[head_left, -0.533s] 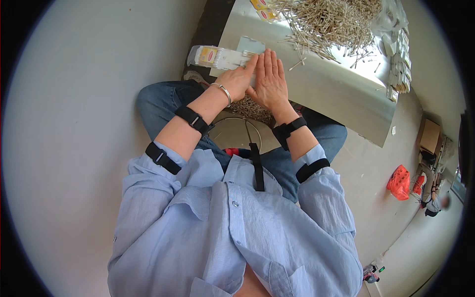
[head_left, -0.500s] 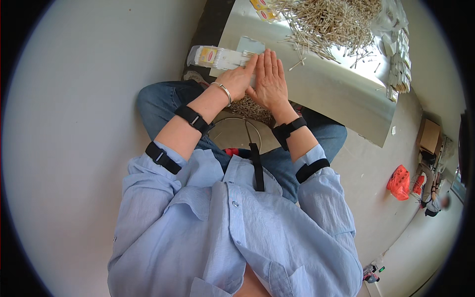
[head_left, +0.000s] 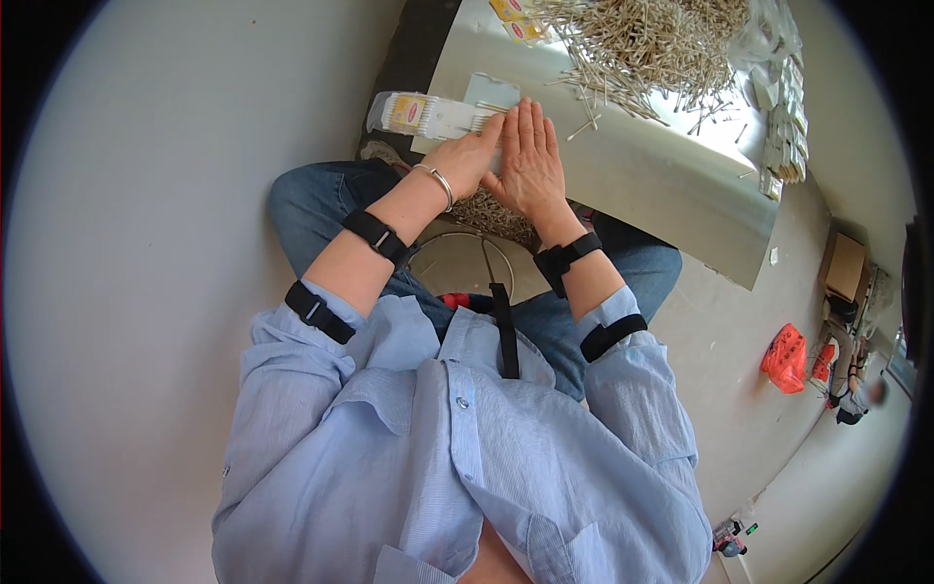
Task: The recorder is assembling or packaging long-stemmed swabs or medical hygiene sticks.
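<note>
My left hand [head_left: 465, 162] is at the near left edge of the metal-topped table [head_left: 642, 185], its fingers closed around cotton swabs [head_left: 480, 124] whose white tips stick out beside them. Its fingertips are partly hidden. Against it lies my right hand [head_left: 532, 161], flat, with the fingers stretched out side by side and pointing away from me. What is under that palm is hidden. To the left of both hands lies a clear plastic pack [head_left: 443, 118] with a yellow label and a row of swabs. A small pale plate [head_left: 493, 89] sits just beyond the fingers.
A big heap of loose cotton swabs [head_left: 652, 49] covers the table's far part. Yellow cards [head_left: 520, 24] lie left of it; stacked packs [head_left: 786, 131] line the right edge. More swabs fill a container [head_left: 496, 214] below the hands. A red bag [head_left: 784, 359] rests on the floor.
</note>
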Demonstrator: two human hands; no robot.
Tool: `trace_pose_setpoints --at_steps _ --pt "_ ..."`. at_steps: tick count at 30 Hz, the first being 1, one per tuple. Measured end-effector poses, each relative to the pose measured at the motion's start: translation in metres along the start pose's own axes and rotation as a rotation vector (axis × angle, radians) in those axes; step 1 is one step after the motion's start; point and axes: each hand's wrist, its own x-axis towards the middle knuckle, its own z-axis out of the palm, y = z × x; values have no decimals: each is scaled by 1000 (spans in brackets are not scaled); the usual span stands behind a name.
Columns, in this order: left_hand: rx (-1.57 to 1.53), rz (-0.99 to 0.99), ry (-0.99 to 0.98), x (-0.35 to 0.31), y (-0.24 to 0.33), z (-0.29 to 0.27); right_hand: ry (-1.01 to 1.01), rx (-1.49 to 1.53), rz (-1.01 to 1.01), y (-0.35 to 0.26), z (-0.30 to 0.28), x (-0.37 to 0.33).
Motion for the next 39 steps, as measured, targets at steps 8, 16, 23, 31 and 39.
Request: trace_pose_setpoints --at_steps 8,16,23,31,39 --pt "-17 16 -30 0 -6 1 -14 16 3 -1 -1 0" --pt "-62 43 -127 12 -17 -18 1 19 0 -2 -3 1" --pt "40 -13 184 12 -9 -8 22 68 29 -3 -1 -1" --pt "12 182 890 32 -18 40 82 108 22 -6 5 -1" --pt "-24 193 857 36 -22 43 302 349 411 17 -23 -9"
